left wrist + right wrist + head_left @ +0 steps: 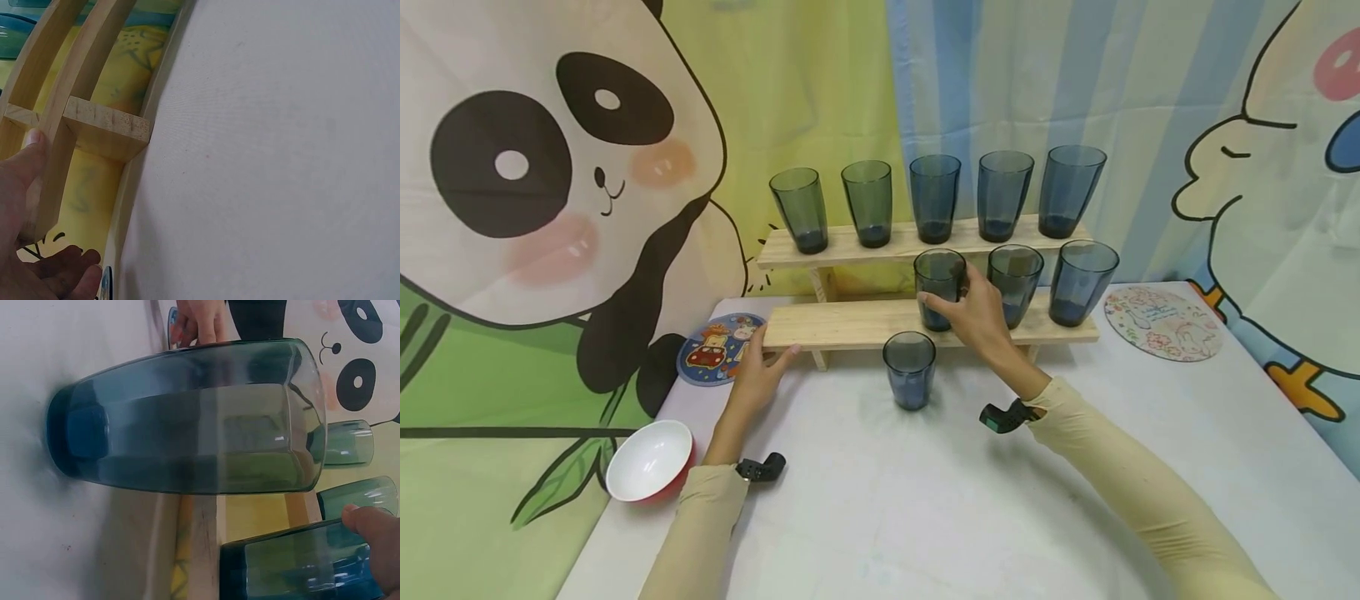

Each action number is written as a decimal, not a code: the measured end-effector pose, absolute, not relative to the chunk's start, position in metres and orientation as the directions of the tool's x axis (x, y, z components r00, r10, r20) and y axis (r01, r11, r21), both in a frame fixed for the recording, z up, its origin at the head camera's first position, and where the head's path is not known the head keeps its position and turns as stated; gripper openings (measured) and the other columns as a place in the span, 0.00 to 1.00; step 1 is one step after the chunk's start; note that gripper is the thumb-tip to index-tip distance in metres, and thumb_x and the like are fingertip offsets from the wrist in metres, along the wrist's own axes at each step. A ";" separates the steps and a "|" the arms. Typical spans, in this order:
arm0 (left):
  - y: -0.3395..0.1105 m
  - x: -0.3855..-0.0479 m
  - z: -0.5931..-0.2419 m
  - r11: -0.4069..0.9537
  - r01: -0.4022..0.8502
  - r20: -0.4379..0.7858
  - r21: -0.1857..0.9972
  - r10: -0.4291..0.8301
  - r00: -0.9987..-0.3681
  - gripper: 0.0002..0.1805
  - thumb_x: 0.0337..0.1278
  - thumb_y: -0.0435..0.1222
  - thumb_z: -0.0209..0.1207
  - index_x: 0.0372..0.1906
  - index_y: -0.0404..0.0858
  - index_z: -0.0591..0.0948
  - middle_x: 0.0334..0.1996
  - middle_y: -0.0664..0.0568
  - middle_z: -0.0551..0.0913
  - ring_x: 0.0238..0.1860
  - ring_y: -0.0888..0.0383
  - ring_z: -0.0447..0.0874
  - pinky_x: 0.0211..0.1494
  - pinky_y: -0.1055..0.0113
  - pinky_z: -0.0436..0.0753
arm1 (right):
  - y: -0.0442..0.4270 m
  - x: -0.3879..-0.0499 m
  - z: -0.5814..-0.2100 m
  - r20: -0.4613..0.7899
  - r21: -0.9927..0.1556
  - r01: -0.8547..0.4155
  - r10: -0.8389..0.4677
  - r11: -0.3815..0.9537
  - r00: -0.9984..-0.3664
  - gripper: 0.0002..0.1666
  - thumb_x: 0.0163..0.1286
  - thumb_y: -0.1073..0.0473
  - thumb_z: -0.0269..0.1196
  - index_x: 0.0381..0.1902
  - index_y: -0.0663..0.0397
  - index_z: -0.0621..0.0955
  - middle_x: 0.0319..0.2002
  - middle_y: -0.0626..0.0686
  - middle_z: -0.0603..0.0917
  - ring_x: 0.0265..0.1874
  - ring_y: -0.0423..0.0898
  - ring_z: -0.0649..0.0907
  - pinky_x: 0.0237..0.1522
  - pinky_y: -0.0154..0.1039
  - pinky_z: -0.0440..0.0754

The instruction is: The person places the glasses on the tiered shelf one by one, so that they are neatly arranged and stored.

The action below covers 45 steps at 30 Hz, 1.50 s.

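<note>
A tinted drinking glass (937, 279) is gripped by my right hand (981, 312), thumb on its near side. Its base is at the lower board (842, 325) of a two-tier wooden shelf, appearing to touch it. Two similar glasses (1015, 279) stand to its right on that board. At the board's left end is my left hand (754, 383), holding the corner; in the left wrist view its thumb (32, 147) presses the wood while other fingers hang below. Another glass (910, 375) stands upright on the table before the shelf, large in the right wrist view.
Several glasses line the upper board (895, 244). A blue round mat (706, 358) lies left of the shelf, a floral round mat (1165, 323) right. A white bowl with a red outside (651, 458) sits at the table's left edge. Printed curtains hang behind.
</note>
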<state>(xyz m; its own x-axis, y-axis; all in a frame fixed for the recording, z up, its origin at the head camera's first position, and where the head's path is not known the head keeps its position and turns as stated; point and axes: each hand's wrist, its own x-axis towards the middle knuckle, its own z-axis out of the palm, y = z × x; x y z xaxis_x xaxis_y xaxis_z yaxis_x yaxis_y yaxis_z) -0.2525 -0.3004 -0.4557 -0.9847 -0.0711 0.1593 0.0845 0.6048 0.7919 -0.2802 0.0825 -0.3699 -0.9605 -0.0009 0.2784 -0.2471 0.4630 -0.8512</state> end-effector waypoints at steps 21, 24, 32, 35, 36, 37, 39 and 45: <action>-0.299 -0.253 -0.456 0.591 0.090 0.162 0.802 -0.071 -0.984 0.49 0.73 0.53 0.63 0.85 0.36 0.52 0.79 0.31 0.59 0.79 0.34 0.62 0.78 0.45 0.70 | 0.102 -0.245 -0.361 0.244 -0.862 -0.278 -0.135 0.423 -0.960 0.67 0.67 0.33 0.72 0.87 0.47 0.45 0.86 0.54 0.51 0.82 0.58 0.60 0.80 0.54 0.65; -0.299 -0.253 -0.457 0.594 0.087 0.160 0.800 -0.072 -0.984 0.50 0.73 0.54 0.63 0.85 0.37 0.51 0.79 0.31 0.59 0.79 0.35 0.62 0.78 0.45 0.70 | 0.107 -0.230 -0.361 0.248 -0.874 -0.291 -0.159 0.388 -0.956 0.66 0.68 0.34 0.71 0.87 0.45 0.44 0.86 0.52 0.51 0.83 0.56 0.59 0.81 0.50 0.63; -0.298 -0.253 -0.456 0.590 0.100 0.172 0.801 -0.067 -0.983 0.50 0.73 0.53 0.64 0.85 0.36 0.51 0.79 0.30 0.59 0.78 0.34 0.64 0.77 0.46 0.71 | 0.115 -0.201 -0.380 0.218 -0.877 -0.304 -0.255 0.373 -0.942 0.65 0.66 0.35 0.74 0.87 0.49 0.50 0.84 0.51 0.58 0.83 0.51 0.60 0.81 0.48 0.63; -0.298 -0.252 -0.455 0.593 0.101 0.173 0.799 -0.066 -0.983 0.50 0.74 0.52 0.63 0.84 0.35 0.51 0.79 0.30 0.59 0.78 0.34 0.63 0.78 0.46 0.71 | 0.111 -0.199 -0.394 0.199 -0.871 -0.306 -0.294 0.385 -0.935 0.67 0.63 0.34 0.75 0.86 0.50 0.52 0.83 0.52 0.60 0.82 0.53 0.63 0.80 0.50 0.66; -0.298 -0.252 -0.455 0.594 0.100 0.173 0.798 -0.066 -0.983 0.50 0.74 0.52 0.63 0.84 0.35 0.51 0.79 0.30 0.59 0.78 0.34 0.63 0.78 0.45 0.71 | 0.109 -0.199 -0.399 0.194 -0.869 -0.307 -0.303 0.388 -0.933 0.68 0.61 0.33 0.76 0.86 0.50 0.53 0.83 0.52 0.61 0.81 0.53 0.65 0.79 0.50 0.67; -0.298 -0.252 -0.455 0.596 0.098 0.171 0.797 -0.068 -0.983 0.50 0.74 0.53 0.63 0.85 0.35 0.51 0.79 0.30 0.59 0.79 0.34 0.63 0.78 0.45 0.71 | 0.107 -0.200 -0.404 0.191 -0.866 -0.308 -0.308 0.394 -0.932 0.69 0.60 0.33 0.77 0.86 0.51 0.54 0.82 0.53 0.62 0.80 0.54 0.66 0.78 0.51 0.68; -0.298 -0.252 -0.454 0.601 0.089 0.165 0.794 -0.072 -0.984 0.50 0.74 0.53 0.63 0.85 0.36 0.51 0.79 0.30 0.58 0.79 0.34 0.63 0.78 0.45 0.70 | 0.103 -0.201 -0.412 0.184 -0.864 -0.308 -0.321 0.398 -0.929 0.69 0.58 0.32 0.78 0.85 0.52 0.56 0.82 0.55 0.64 0.80 0.55 0.67 0.78 0.51 0.69; -0.299 -0.252 -0.455 0.614 0.075 0.155 0.786 -0.079 -0.985 0.50 0.74 0.55 0.62 0.85 0.37 0.50 0.79 0.30 0.58 0.78 0.34 0.63 0.79 0.44 0.69 | 0.088 -0.207 -0.430 0.178 -0.870 -0.308 -0.339 0.384 -0.924 0.69 0.56 0.33 0.79 0.84 0.55 0.59 0.79 0.58 0.67 0.77 0.57 0.71 0.76 0.52 0.72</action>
<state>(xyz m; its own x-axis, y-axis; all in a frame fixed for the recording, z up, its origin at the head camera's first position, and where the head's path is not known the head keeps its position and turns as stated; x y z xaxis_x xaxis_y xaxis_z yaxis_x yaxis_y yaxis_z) -0.2520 -0.2987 -0.4547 -0.9848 -0.0788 0.1550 0.0745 0.6142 0.7856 -0.2071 0.0876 -0.4295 -0.9239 -0.3387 0.1778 -0.3082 0.3839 -0.8704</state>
